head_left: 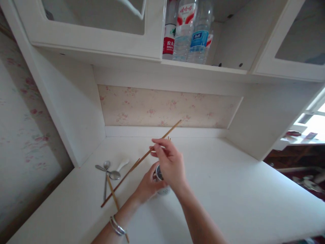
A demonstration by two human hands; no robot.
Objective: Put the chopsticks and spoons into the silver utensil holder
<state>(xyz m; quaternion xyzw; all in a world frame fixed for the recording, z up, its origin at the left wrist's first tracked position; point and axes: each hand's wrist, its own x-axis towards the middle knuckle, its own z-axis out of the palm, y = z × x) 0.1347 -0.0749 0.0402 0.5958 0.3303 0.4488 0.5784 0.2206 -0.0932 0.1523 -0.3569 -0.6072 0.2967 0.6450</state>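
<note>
My right hand (172, 164) pinches a long wooden chopstick (174, 127) that slants from upper right to lower left. Just below it, my left hand (149, 183) is wrapped around a small cylindrical container (164, 191) with a dark opening and a pale, patterned side; my hands cover much of it. Several stick tips (169, 138) poke up behind my right hand. On the white tabletop to the left, a darker chopstick (115, 188) crosses a lighter chopstick (112, 189). Beside them lie a metal spoon (114, 175), another metal spoon (106, 165) and a white spoon (123, 165).
The white desk (228, 189) has side panels and a cabinet (101, 40) overhead. Several plastic bottles (182, 37) stand on its open shelf. Floral wallpaper (152, 106) shows behind, and a window (315, 125) is at the far right.
</note>
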